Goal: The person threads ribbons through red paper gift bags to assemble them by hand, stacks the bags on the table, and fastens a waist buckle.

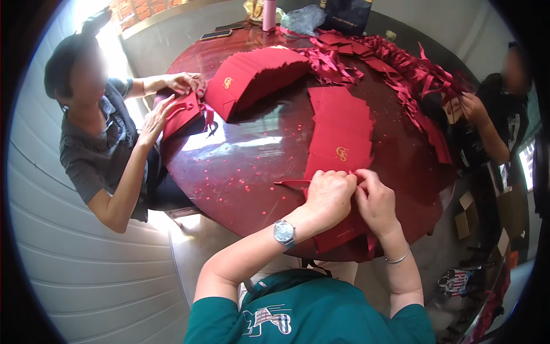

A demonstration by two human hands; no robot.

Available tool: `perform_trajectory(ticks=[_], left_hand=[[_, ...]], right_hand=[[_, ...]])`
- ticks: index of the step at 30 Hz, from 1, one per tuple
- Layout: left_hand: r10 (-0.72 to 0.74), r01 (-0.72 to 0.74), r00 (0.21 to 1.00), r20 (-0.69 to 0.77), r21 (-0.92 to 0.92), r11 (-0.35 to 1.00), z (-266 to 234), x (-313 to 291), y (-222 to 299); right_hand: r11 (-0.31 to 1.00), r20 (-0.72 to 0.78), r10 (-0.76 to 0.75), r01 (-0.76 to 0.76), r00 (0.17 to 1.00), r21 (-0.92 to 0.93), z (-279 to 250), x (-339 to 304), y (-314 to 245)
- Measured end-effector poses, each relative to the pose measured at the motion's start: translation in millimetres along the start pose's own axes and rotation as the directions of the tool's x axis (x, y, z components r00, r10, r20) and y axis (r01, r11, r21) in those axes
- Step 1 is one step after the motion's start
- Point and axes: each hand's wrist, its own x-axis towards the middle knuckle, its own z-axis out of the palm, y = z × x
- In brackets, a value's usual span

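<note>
At the near edge of the round table, my left hand [331, 196] and my right hand [375, 202] meet, both closed with fingertips together. Between them they pinch a red ribbon [293, 182], one end of which sticks out to the left of my left hand. Beneath my hands lies a red paper bag [339, 236], partly covered by them; another ribbon end hangs near its right side. Just beyond, a fanned stack of red paper bags [344, 123] with a gold emblem reaches away from me. The exact spot where the ribbon meets the bag is hidden by my fingers.
A larger fanned pile of red bags [258, 74] stands farther back. Ribboned bags [395, 57] heap along the far right rim. One person [103, 126] works at left on a red bag [182, 114], another person [487, 114] at right. A phone [216, 35] and pink bottle [269, 14] sit behind.
</note>
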Motion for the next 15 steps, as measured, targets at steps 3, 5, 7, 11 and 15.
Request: perform_trajectory(ticks=[3, 5, 7, 11, 15], left_hand=[[0.023, -0.023, 1.000, 0.000, -0.013, 1.000, -4, -3, 3], [-0.018, 0.023, 0.998, 0.058, -0.085, 0.996, -8, -1, 3], [-0.083, 0.123, 0.986, 0.146, -0.292, 0.948, -20, 2, 3], [-0.238, 0.529, 0.802, 0.548, -0.466, 0.709, -44, 28, -3], [-0.030, 0.300, 0.828, 0.560, -0.396, 0.868, -42, 36, -3]], right_hand=[[0.997, 0.014, -0.064, 0.063, 0.998, 0.046, -5, 0, 4], [0.994, 0.051, -0.059, 0.055, 0.997, 0.090, -8, 0, 6], [0.988, 0.078, -0.061, 0.049, 0.995, 0.144, -13, -2, 6], [0.974, 0.096, -0.131, 0.110, 0.987, 0.198, -22, -10, 11], [0.964, 0.075, -0.144, 0.123, 0.987, 0.234, -32, -15, 6]])
